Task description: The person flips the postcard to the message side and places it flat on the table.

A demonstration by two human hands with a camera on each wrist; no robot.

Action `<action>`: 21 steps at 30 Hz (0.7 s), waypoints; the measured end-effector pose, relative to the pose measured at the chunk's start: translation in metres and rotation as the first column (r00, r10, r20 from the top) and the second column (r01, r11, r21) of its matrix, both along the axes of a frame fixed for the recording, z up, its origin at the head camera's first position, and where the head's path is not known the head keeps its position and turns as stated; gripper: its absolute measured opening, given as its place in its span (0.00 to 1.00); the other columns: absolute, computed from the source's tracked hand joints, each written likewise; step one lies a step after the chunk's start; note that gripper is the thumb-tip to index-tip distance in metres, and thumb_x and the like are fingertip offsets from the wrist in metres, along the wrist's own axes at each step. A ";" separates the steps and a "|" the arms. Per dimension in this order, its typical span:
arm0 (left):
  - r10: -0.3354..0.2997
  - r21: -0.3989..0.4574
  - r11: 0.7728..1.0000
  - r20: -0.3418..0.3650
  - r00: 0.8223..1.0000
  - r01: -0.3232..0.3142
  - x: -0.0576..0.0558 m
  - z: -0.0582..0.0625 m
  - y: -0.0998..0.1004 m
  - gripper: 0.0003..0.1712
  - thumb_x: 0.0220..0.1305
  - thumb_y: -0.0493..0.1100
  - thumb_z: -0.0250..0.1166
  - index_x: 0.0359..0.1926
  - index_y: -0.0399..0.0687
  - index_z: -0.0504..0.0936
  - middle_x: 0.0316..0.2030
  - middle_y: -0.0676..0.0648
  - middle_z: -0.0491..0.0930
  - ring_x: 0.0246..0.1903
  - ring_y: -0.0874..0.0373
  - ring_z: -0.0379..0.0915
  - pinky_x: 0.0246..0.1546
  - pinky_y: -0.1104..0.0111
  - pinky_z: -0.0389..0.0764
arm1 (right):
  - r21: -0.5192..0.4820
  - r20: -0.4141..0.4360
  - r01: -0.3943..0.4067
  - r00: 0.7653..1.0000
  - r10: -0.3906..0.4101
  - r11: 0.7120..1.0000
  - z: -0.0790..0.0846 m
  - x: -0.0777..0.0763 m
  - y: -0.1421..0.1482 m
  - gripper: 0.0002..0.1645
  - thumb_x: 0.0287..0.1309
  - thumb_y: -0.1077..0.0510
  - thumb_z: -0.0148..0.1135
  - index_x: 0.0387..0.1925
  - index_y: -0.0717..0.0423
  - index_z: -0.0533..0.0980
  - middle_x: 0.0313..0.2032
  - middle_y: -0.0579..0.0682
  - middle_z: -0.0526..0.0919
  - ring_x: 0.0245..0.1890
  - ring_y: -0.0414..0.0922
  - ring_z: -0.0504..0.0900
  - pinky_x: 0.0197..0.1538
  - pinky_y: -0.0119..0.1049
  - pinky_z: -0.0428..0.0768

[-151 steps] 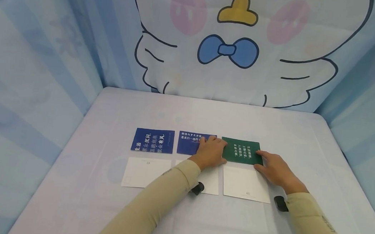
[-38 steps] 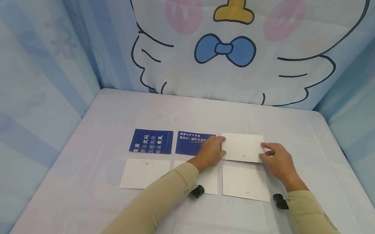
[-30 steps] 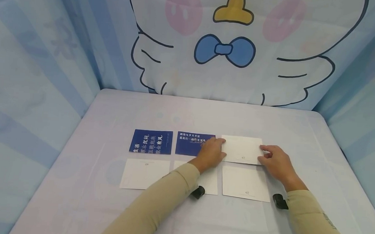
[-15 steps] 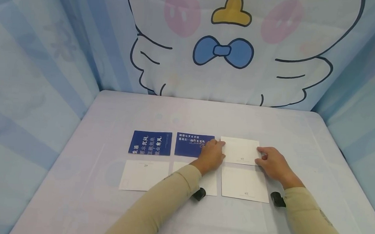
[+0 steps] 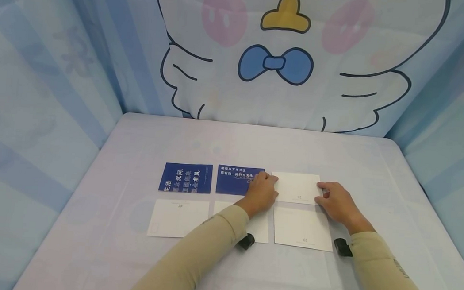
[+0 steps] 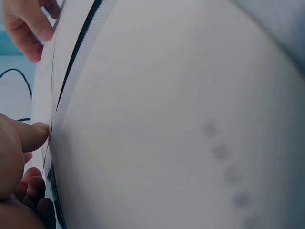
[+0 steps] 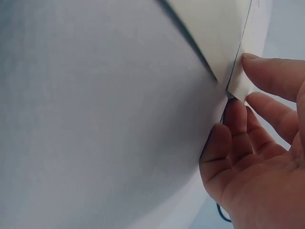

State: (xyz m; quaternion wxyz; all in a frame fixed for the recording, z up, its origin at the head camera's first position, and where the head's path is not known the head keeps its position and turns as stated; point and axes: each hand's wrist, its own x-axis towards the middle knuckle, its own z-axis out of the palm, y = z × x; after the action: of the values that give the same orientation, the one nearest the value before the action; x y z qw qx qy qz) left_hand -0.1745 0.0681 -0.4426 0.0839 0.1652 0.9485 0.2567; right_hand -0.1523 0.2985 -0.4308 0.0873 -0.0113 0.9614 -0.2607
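A postcard lies white side up at the right end of the back row, a small printed mark near its front edge. My left hand holds its left edge, forefinger at the far corner and thumb at the near one. At the right edge, my right hand pinches the card. In the right wrist view the thumb of that hand rests on the card's face, other fingers curled at its edge. The left wrist view shows my left thumb against a card edge.
Two blue postcards with white lettering, one at left and one in the middle, share the back row. In front lie three white postcards: left, middle, partly under my left forearm, and right. Curtains surround the table.
Five seconds ago the back-right postcard showed its green, lettered side; now it is white side up. Within the last second both hands have shifted it slightly toward the front and left.
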 end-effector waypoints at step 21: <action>-0.021 -0.148 0.989 -0.050 0.999 0.014 -0.003 -0.002 0.002 0.24 0.71 0.49 0.61 0.65 0.52 0.76 0.61 0.51 0.76 0.58 0.52 0.68 0.57 0.59 0.70 | 0.015 0.025 0.016 1.000 -0.016 1.000 0.000 0.002 -0.002 0.32 0.66 0.61 0.58 0.68 0.71 0.64 0.57 0.70 0.72 0.47 0.61 0.74 0.50 0.57 0.76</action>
State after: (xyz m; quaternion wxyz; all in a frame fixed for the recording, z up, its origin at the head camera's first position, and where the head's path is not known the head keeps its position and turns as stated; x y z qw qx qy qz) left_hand -0.1771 0.0705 -0.4450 0.0739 0.1734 0.9653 0.1807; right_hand -0.1500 0.2969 -0.4309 0.0972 0.0004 0.9622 -0.2545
